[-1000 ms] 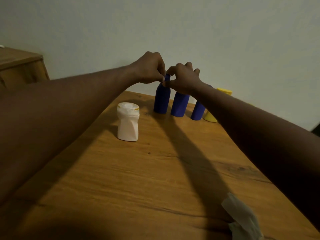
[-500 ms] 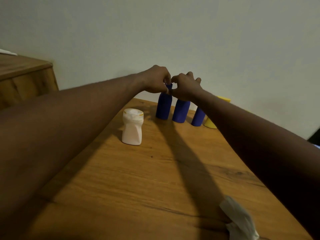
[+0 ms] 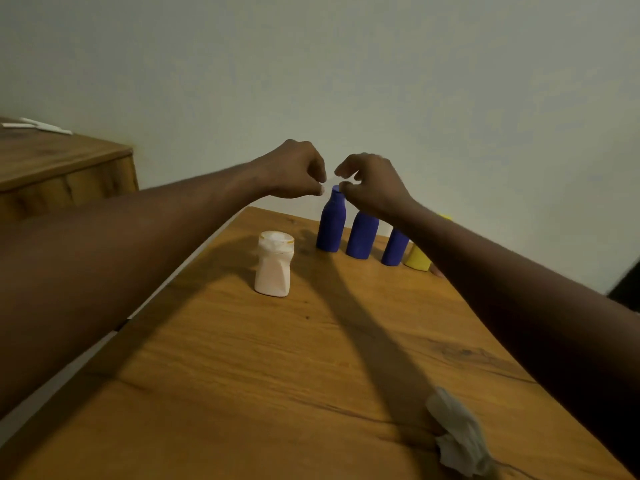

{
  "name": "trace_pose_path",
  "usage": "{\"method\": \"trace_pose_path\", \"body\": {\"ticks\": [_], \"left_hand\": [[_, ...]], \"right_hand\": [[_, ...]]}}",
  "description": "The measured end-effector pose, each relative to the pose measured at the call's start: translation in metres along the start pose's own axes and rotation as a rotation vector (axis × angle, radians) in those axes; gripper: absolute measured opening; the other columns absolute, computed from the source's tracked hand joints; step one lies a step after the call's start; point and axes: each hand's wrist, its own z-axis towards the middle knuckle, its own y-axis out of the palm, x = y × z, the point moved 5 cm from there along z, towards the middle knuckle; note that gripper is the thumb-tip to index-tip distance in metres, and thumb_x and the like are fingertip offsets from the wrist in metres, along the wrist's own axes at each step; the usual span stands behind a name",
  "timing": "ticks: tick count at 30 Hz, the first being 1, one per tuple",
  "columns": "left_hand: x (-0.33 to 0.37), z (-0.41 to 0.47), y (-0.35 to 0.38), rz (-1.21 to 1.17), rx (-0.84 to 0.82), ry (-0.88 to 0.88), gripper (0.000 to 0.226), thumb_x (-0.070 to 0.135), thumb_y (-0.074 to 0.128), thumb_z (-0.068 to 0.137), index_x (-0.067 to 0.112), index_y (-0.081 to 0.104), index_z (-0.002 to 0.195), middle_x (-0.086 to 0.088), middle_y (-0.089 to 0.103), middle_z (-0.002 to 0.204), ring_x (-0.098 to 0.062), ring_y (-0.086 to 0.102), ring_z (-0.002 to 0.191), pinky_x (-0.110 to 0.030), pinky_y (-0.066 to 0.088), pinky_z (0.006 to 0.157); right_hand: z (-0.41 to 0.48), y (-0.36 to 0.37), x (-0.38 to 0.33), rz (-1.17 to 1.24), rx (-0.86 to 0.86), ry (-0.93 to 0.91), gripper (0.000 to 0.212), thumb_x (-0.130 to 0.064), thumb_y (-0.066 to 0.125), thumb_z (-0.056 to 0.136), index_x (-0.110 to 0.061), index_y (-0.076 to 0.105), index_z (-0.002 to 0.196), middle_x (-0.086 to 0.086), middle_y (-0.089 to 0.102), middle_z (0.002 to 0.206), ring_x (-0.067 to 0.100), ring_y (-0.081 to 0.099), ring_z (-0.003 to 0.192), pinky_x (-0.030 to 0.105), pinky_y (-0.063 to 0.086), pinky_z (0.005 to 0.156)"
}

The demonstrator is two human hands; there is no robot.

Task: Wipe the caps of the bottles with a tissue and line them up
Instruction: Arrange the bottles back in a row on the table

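Alignment step: left hand (image 3: pixel 294 171) curled, empty; right hand (image 3: pixel 374 188) loosely open, thumb possibly touching blue bottle (image 3: pixel 331 223) cap (image 3: pixel 335 190). Next: grab tissue (image 3: pixel 457 441), wipe white bottle (image 3: pixel 273 268).

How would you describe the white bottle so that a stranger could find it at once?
Start from the wooden table beside the pale wall. At its far edge stand three blue bottles and a yellow one in a row; the white bottle stands alone, left of them and nearer the camera. It alone is white, squat, with a pinched waist.
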Motion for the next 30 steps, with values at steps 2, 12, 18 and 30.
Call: {"method": "trace_pose_path", "body": {"ticks": [2, 12, 18, 30], "left_hand": [[0.005, -0.022, -0.015, -0.015, 0.033, 0.000, 0.019, 0.021, 0.074, 0.091, 0.014, 0.077, 0.108, 0.000, 0.075, 0.105, -0.007, 0.066, 0.090, -0.014, 0.044, 0.069], [0.007, -0.119, -0.017, 0.036, 0.039, -0.157, 0.009, 0.012, 0.071, 0.088, 0.013, 0.076, 0.095, 0.000, 0.071, 0.090, -0.013, 0.067, 0.080, -0.033, 0.061, 0.076], [-0.007, -0.145, 0.004, 0.036, 0.082, -0.221, 0.022, 0.020, 0.072, 0.091, 0.016, 0.076, 0.112, -0.002, 0.073, 0.108, -0.017, 0.068, 0.088, -0.033, 0.061, 0.080], [-0.033, -0.115, 0.013, -0.021, 0.148, -0.162, 0.047, 0.018, 0.078, 0.089, 0.014, 0.064, 0.133, -0.008, 0.065, 0.131, -0.024, 0.065, 0.111, -0.033, 0.055, 0.093]], "right_hand": [[-0.010, 0.001, -0.016, 0.152, -0.061, 0.013, 0.031, -0.015, 0.068, 0.086, -0.018, 0.069, 0.117, -0.005, 0.070, 0.111, 0.007, 0.064, 0.097, 0.026, 0.055, 0.083], [-0.073, 0.055, -0.076, 0.219, -0.337, 0.050, 0.046, -0.022, 0.081, 0.084, -0.011, 0.065, 0.126, 0.003, 0.069, 0.121, 0.016, 0.066, 0.106, 0.027, 0.057, 0.086], [-0.085, 0.068, -0.075, 0.283, -0.143, 0.129, 0.037, -0.026, 0.082, 0.085, -0.013, 0.066, 0.116, -0.001, 0.070, 0.109, 0.013, 0.068, 0.096, 0.031, 0.061, 0.082], [-0.046, 0.073, -0.057, 0.289, -0.046, 0.129, 0.052, -0.020, 0.077, 0.087, -0.008, 0.060, 0.135, 0.008, 0.069, 0.124, 0.019, 0.068, 0.106, 0.026, 0.058, 0.084]]}}
